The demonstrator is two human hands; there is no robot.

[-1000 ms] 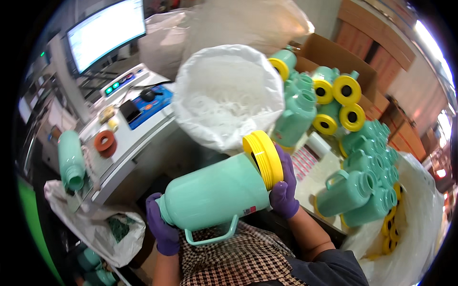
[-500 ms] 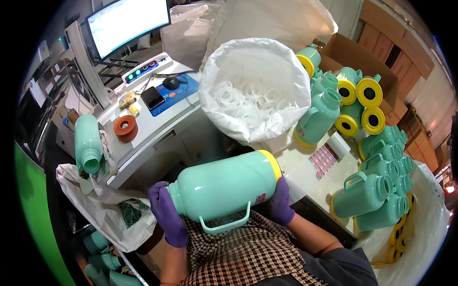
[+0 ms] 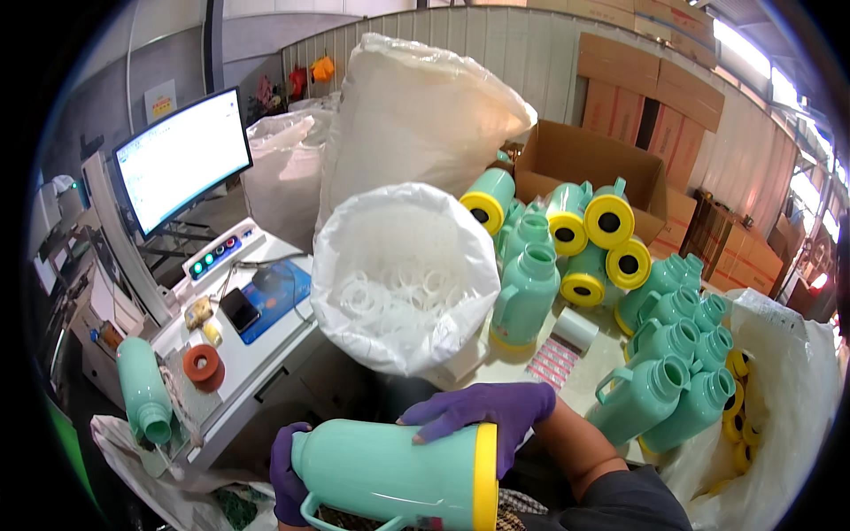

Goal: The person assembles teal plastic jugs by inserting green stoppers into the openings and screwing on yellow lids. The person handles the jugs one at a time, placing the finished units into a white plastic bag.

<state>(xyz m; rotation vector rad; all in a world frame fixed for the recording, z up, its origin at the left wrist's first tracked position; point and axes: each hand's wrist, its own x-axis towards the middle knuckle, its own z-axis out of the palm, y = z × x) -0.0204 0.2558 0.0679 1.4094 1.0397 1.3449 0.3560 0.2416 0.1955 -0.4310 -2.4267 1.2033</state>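
Note:
I hold a mint-green plastic jug shell (image 3: 390,473) lying sideways at the bottom of the view, with its yellow base ring (image 3: 484,478) to the right. My left hand (image 3: 285,478), in a purple glove, grips its narrow neck end. My right hand (image 3: 482,414), also gloved in purple, rests spread over the top of the jug near the yellow ring. A handle loop shows on the jug's underside.
An open white bag of white rings (image 3: 403,283) stands just beyond. Several green jugs with yellow bases (image 3: 611,257) pile to the right. A monitor (image 3: 181,159), control panel (image 3: 212,257), tape roll (image 3: 202,363) and another green shell (image 3: 142,389) are on the left. Cardboard boxes (image 3: 611,159) stand behind.
The view has tilted up, so the jug sits lower in the picture. My right hand moved from the jug's base end onto its top, fingers spread.

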